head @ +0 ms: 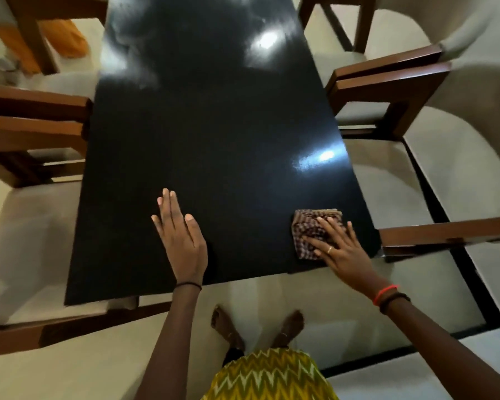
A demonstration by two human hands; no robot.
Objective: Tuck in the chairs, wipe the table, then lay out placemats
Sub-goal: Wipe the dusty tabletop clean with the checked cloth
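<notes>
A glossy black table (214, 134) stretches away from me. A folded brown checked cloth (309, 226) lies on it near the front right corner. My right hand (341, 246) presses flat on the cloth with its fingers spread. My left hand (179, 235) rests flat on the bare tabletop near the front edge, fingers straight and together. Wooden armchairs with pale seats stand on both long sides, one at the left (35, 116) and one at the right (393, 82), their arms close to the table edges.
Another chair arm (445, 235) sits by the front right corner. An orange cloth (64, 36) lies on a chair at the far left. My feet (257, 327) stand on the pale tiled floor just before the table's front edge.
</notes>
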